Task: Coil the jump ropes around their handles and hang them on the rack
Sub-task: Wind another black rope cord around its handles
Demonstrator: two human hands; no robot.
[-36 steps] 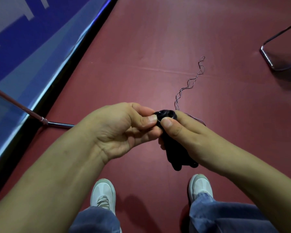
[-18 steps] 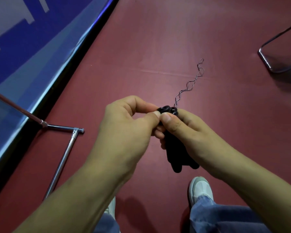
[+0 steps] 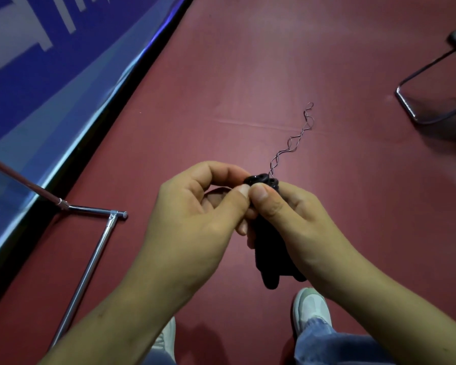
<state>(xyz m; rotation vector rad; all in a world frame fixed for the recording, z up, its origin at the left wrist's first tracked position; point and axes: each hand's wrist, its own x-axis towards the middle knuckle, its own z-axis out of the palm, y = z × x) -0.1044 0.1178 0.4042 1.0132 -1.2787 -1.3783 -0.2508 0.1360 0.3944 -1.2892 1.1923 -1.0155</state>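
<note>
Two black jump rope handles (image 3: 270, 248) are held together, upright, in my right hand (image 3: 295, 219), whose thumb presses near their tops. My left hand (image 3: 195, 222) pinches at the tops of the handles with thumb and forefinger, right against my right thumb. A thin, twisted rope (image 3: 291, 144) runs from the handle tops away across the red floor. The handles' lower ends stick out below my right palm. How much rope is wound on the handles is hidden by my fingers.
A chrome rack base (image 3: 90, 262) with a crossbar lies on the red floor at left, beside a blue and white wall banner (image 3: 37, 75). A metal chair frame (image 3: 427, 101) stands at upper right. My two shoes (image 3: 311, 312) are below my hands.
My left hand has turned over from palm-side showing to back-side showing and stays pinched at the handle tops. The view has shifted, revealing more of the chrome rack base.
</note>
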